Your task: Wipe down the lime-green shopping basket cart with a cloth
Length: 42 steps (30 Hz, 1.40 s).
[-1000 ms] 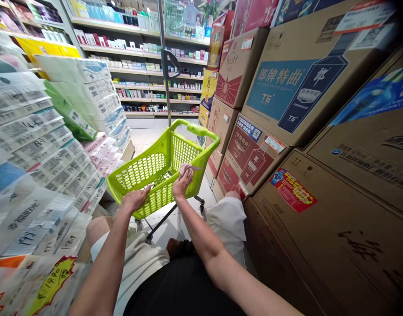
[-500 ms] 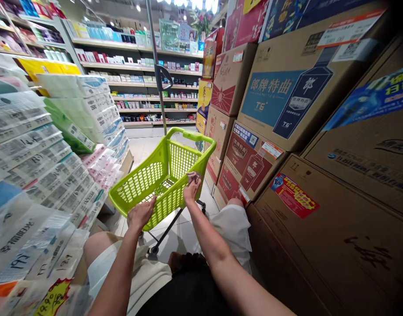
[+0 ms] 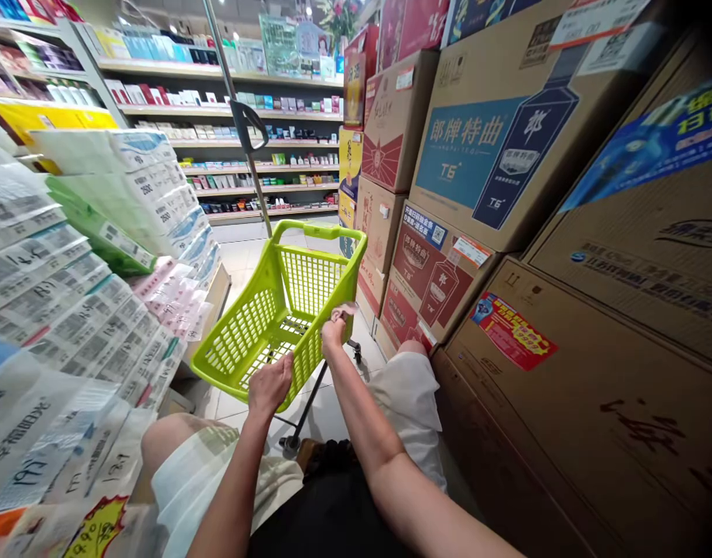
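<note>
Both hands grip the empty green cart's [image 3: 286, 306] near rim, left hand [image 3: 270, 385] closed on it, right hand [image 3: 334, 332] also pinching a small paper; nothing loaded.

We see a cart basket [image 3: 256, 325] of glossy lime-green plastic, moulded as an open grid, on a dark metal frame [image 3: 306, 403]. The boxes [image 3: 565, 387] beside it are matt brown cardboard with shiny printed paper labels [image 3: 514, 341]. The packs [image 3: 59, 325] opposite are wrapped in thin glossy film. Our shorts [image 3: 411, 395] are pale, soft cloth.
</note>
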### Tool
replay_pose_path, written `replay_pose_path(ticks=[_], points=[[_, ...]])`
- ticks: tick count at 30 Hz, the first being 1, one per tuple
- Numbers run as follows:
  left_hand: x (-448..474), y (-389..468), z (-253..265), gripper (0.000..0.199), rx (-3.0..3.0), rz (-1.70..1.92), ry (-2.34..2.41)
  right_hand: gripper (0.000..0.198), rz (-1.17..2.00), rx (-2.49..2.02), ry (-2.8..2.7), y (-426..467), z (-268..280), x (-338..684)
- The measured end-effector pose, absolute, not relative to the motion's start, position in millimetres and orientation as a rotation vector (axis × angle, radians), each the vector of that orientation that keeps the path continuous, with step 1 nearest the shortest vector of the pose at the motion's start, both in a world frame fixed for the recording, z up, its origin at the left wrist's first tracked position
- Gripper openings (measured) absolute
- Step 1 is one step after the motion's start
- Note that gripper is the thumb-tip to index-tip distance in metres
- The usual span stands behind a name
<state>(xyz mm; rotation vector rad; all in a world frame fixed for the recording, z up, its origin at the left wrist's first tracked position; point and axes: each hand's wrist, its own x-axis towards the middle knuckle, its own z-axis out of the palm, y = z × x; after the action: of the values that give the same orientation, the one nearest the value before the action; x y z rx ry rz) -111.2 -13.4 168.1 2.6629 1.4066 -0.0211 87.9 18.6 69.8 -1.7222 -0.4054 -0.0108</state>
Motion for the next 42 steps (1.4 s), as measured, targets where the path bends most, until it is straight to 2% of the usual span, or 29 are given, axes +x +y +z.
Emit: replay_pose_path(ticks=[2, 6, 11, 17, 24, 29, 32, 37, 42], points=[[-111.8, -12.6, 169.0, 0.067, 2.659, -0.022, 1.409, 0.029, 0.002, -1.750, -0.381, 16.6, 71.4, 84.3], [-112.5, -13.4, 171.3, 0.067, 2.657, -0.038, 1.428, 0.054, 0.061, -1.768, -0.361, -1.7, 60.7, 71.3], [-111.4, -14.2, 171.2, 0.068, 2.637, -0.028, 1.445, 0.042, 0.142, -1.772, -0.239, 6.1, 71.5, 73.4], [-106.0, -15.1, 168.9, 0.069, 2.606, 0.014, 1.480, 0.062, 0.022, -1.734, -0.399, 14.5, 94.4, 61.3], [-102.8, -16.4, 168.3, 0.069, 2.563, 0.046, 1.492, 0.057, 0.085, -1.758, -0.372, -10.3, 88.0, 39.3], [-104.2, -12.6, 162.8, 0.066, 2.560, 0.077, 1.489, 0.072, -0.183, -1.755, -0.961, -24.5, 92.4, 5.8], [-108.6, -11.8, 162.9, 0.064, 2.561, 0.091, 1.484, 0.062, -0.196, -1.756, -1.223, -35.8, 102.8, 30.8], [-109.0, -16.0, 165.5, 0.063, 2.556, 0.099, 1.441, 0.055, -0.113, -1.873, -0.997, -17.2, 145.5, 115.7], [-103.7, -19.7, 163.5, 0.065, 2.508, 0.168, 1.479, 0.062, -0.133, -1.855, -1.082, -21.0, 123.9, 81.7]])
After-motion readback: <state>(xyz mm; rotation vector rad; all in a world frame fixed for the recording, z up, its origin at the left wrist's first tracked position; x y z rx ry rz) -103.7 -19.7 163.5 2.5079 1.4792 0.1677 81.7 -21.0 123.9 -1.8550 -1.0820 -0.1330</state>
